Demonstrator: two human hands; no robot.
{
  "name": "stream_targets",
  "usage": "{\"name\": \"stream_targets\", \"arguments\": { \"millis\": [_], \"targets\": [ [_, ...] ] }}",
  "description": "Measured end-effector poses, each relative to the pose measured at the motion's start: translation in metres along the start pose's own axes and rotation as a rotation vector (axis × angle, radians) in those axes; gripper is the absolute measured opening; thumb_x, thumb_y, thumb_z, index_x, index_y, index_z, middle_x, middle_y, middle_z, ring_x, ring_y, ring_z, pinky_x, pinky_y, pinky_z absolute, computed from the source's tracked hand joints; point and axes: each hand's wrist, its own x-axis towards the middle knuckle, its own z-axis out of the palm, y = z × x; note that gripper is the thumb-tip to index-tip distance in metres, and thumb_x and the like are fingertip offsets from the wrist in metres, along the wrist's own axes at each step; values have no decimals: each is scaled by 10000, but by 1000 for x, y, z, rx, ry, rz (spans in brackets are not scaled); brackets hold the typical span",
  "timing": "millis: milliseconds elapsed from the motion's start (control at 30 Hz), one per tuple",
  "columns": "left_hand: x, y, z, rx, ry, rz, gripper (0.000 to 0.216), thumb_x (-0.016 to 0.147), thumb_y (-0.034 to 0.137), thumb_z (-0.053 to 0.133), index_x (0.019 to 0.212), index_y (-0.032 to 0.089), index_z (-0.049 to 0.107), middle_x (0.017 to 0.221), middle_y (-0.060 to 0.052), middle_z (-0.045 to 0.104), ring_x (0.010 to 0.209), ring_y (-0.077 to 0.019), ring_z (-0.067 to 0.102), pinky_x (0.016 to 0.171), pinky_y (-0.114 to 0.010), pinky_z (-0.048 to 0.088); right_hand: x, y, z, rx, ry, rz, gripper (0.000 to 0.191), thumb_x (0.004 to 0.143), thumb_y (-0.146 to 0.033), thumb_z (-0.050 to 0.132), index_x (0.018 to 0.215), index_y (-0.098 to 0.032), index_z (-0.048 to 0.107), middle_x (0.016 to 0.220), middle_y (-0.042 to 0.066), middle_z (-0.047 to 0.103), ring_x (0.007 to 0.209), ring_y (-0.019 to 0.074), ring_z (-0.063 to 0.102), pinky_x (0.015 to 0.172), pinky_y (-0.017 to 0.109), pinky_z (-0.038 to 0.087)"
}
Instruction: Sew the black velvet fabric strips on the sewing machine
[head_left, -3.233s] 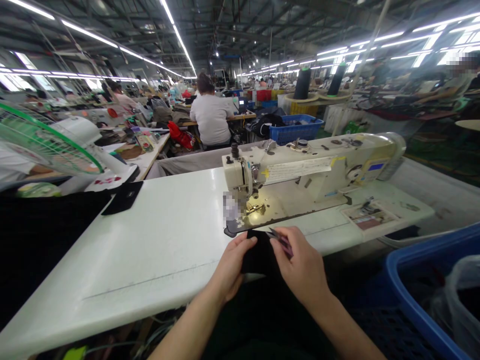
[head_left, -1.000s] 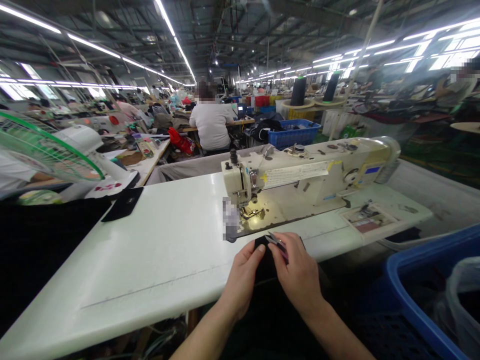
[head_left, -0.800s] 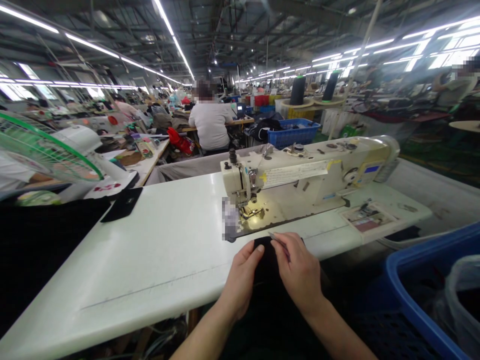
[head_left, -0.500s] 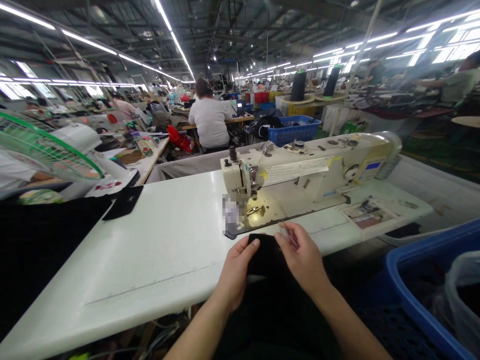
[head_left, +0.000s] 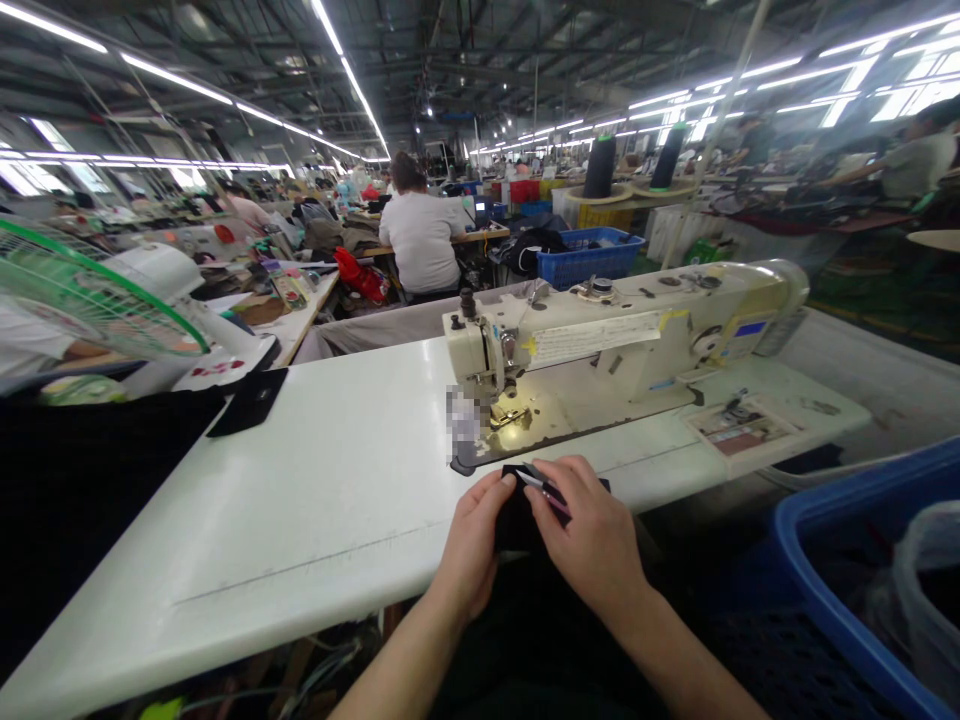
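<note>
My left hand [head_left: 474, 535] pinches a piece of black fabric [head_left: 516, 522] between thumb and fingers, at the front edge of the sewing table. Closed around a pair of thread snips [head_left: 553, 497] is my right hand [head_left: 589, 520]; the blades point left and lie against the top edge of the fabric, close to my left thumb. Part of the cloth is hidden behind my fingers. Just beyond both hands stands the sewing machine [head_left: 600, 330], its needle area lit.
The white tabletop [head_left: 337, 460] spreads to the left, with a dark flat piece [head_left: 249, 402] at its far edge. A fan [head_left: 97, 300] stands beyond it. On the right are a parts tray [head_left: 742, 430] and a blue basket [head_left: 825, 530]. A person in white [head_left: 421, 235] sits ahead.
My right hand has moved left and turned, bringing the snips' blades down to the fabric edge beside my left thumb. The left hand keeps its grip on the fabric.
</note>
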Motion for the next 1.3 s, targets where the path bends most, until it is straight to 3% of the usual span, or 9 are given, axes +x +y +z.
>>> {"name": "stream_targets", "arguments": {
  "millis": [167, 833, 1100, 1300],
  "targets": [
    [0, -2, 2, 7, -11, -2, 319, 710, 420, 794, 891, 163, 738, 840, -44, 742, 783, -199, 672, 739, -271, 502, -1, 3, 2, -17, 9, 1, 219, 973, -289, 510, 1123, -193, 639, 1012, 84, 674, 894, 209, 688, 768, 302, 552],
    [-1, -10, 1, 13, -93, 31, 295, 855, 385, 687, 1019, 143, 732, 933, -67, 744, 832, -198, 658, 792, -276, 475, -3, 4, 5, -23, 35, 5, 221, 991, -276, 490, 1140, -177, 620, 1024, 98, 664, 923, 217, 680, 750, 303, 551],
    [0, -10, 4, -12, -83, 47, 261, 805, 377, 736, 908, 138, 733, 871, -51, 731, 831, -187, 629, 814, -275, 463, -3, 6, 7, -18, 123, -80, 200, 1007, -219, 485, 1090, -152, 654, 956, 77, 679, 875, 189, 684, 771, 290, 537],
    [0, -12, 3, -69, -29, 49, 246, 800, 388, 724, 866, 151, 721, 860, -38, 722, 830, -181, 605, 785, -268, 472, -2, 5, 4, -25, 134, -57, 211, 989, -261, 526, 1104, -151, 664, 981, 83, 679, 869, 192, 684, 739, 283, 532]
  ]
}}
